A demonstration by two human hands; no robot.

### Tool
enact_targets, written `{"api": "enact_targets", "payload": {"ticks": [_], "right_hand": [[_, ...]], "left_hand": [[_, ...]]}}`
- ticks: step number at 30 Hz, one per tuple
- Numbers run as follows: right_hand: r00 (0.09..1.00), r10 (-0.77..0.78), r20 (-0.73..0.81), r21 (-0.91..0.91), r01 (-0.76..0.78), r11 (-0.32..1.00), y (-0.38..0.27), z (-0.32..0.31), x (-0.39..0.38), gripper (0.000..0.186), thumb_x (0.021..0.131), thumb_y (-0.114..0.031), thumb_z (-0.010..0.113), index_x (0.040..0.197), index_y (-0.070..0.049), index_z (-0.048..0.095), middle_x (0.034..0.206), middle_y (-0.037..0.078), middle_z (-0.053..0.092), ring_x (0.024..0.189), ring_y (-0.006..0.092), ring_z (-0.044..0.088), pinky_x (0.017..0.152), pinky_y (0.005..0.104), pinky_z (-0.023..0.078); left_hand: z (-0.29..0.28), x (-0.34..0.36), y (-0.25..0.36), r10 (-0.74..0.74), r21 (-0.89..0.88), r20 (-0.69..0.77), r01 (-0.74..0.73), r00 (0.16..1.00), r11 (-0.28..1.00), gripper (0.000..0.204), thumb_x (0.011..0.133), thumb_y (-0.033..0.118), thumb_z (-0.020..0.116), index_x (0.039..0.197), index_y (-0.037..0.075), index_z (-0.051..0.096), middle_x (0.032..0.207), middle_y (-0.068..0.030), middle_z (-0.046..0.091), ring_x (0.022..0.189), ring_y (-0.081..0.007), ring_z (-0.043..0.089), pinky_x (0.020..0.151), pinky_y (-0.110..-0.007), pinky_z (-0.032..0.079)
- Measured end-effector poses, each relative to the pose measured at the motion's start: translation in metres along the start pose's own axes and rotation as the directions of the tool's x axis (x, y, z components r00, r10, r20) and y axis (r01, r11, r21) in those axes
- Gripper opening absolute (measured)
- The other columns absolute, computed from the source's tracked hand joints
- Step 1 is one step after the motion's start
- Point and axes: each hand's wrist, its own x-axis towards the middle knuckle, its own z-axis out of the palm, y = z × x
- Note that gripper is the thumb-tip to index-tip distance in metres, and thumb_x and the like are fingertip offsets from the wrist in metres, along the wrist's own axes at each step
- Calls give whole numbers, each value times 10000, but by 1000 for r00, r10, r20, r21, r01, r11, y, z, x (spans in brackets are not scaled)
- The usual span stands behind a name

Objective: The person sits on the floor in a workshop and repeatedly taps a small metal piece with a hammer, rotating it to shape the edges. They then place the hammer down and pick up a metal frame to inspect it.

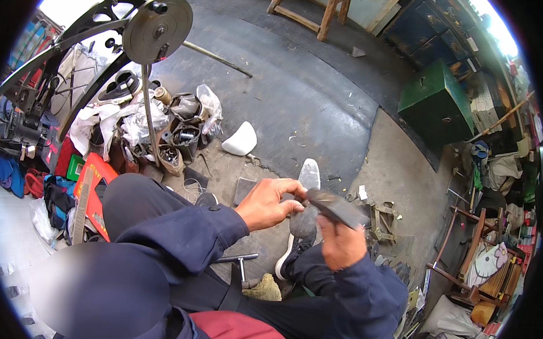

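Observation:
A pale grey, foot-shaped piece like a shoe sole (309, 173) points away from me between my knees, its near part darker. Over its left edge reaches my left hand (270, 203), closed, thumb and forefinger pinched together. Whatever sits in that pinch is too small to make out. My right hand (343, 244) is closed on a dark, flat, elongated tool (336, 209), slightly blurred, held just above and to the right of the sole. The tool's far left end nearly meets my left fingertips. Below the sole shows a black shoe with a white edge (284, 258).
At left stands a black machine with a round metal wheel (158, 30). Shoes and plastic bags (158, 122) are heaped under it. A white curved piece (241, 139) lies ahead. A metal T-shaped tool (241, 259) is by my lap; a green box (437, 104) stands far right.

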Motion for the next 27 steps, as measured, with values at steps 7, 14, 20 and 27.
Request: {"api": "enact_targets", "payload": {"ticks": [7,14,20,27], "right_hand": [[994,57,-96,115,-46,992,-2,-2,-4,257,942,-81,657,1190,-12,663,936,222,708,840,412,702,720,419,551],[994,100,49,-65,-96,993,4,-1,-1,270,934,-103,665,1189,-15,660,943,230,711,843,409,706,707,445,550],[998,2,-70,90,4,996,2,0,-2,265,941,-87,662,1196,-13,663,959,236,704,861,420,692,743,422,549],[996,41,-78,85,-34,996,1,-1,-2,258,929,-112,670,1180,-52,659,937,241,699,835,452,679,695,474,547]], "left_hand": [[2,-3,-3,76,-26,-17,-76,997,997,239,849,12,680,1084,18,716,962,-102,761,875,-166,712,780,-325,540],[1,-1,2,-30,-61,-15,29,999,998,226,845,7,694,1068,20,724,981,-96,754,871,-148,695,754,-314,535],[2,-1,-1,-7,-57,-6,6,1000,998,237,851,-3,683,1085,17,719,975,-92,753,843,-129,685,725,-296,530],[5,-2,-6,101,-23,-40,-102,994,994,246,852,5,680,1096,10,714,924,-93,752,809,-131,683,723,-304,528]]}}
